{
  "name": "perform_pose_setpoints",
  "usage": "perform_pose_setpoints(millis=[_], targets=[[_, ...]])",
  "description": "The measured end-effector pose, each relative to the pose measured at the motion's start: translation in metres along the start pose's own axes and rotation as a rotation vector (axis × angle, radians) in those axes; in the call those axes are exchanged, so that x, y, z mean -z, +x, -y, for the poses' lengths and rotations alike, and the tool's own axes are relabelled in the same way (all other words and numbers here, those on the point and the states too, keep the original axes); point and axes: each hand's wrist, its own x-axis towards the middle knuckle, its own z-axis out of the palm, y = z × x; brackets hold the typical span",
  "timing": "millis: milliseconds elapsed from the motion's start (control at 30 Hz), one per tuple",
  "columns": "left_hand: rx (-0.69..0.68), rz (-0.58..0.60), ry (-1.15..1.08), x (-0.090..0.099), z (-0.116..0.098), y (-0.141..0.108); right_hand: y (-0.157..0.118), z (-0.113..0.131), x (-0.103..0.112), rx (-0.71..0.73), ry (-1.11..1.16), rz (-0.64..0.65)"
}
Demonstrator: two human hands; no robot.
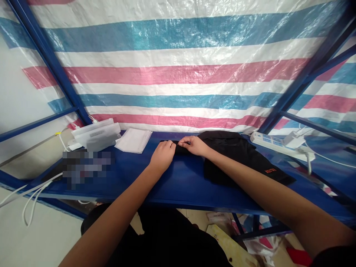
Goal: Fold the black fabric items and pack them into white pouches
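A black garment (230, 148) with small orange lettering lies on the blue tabletop (178, 185), right of centre. A narrow dark part of cloth reaches left from it, between my two hands. My left hand (164, 154) is closed on the left end of this cloth, its fingers bent over the edge. Thumb and fingertips of my right hand (193, 145) are pinched together on the cloth a little further right. My right forearm passes over part of the garment.
White papers (134, 141) and a translucent white case (100, 135) lie at the left, with white cables near the left edge. A power strip (271, 142) with plugs sits at the right. Blue metal posts and a striped plastic sheet (178, 74) stand behind.
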Motion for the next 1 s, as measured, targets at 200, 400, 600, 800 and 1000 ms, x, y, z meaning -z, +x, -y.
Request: perform_pose_setpoints(millis=[200, 400, 600, 800, 1000], targets=[[-0.001, 0.057, 0.007, 0.004, -0.007, -0.007, -0.005, 0.009, 0.000, 0.096, -0.240, -0.062], [0.031, 0.087, -0.034, 0.007, 0.009, -0.002, -0.020, 0.025, 0.006, 0.428, -0.528, -0.167], [0.041, 0.077, -0.091, 0.007, 0.013, -0.002, -0.034, 0.027, 0.016, 0.450, -0.483, 0.022], [-0.013, 0.029, -0.167, 0.000, 0.021, -0.005, -0.034, 0.016, 0.009, 0.380, -0.398, 0.030], [-0.029, 0.023, -0.246, -0.001, 0.032, -0.007, -0.031, 0.020, 0.013, 0.305, -0.372, 0.045]])
